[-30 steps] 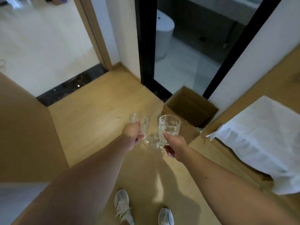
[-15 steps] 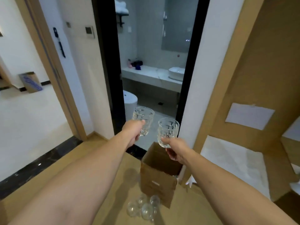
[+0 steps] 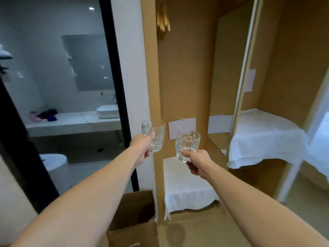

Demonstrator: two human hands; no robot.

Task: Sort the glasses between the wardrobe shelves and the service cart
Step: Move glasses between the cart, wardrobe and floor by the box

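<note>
Glasses [image 3: 187, 145] blurred, bases hidden inside each hand's grip

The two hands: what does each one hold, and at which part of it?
The left hand holds a clear glass by its lower side. The right hand holds another glass at its base; both rims are free.

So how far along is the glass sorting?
Nothing looks shelved yet: the cloth-covered low shelf and right shelf show no glasses. In hand: left hand grips one glass, right hand another. Both remain to place.
</note>
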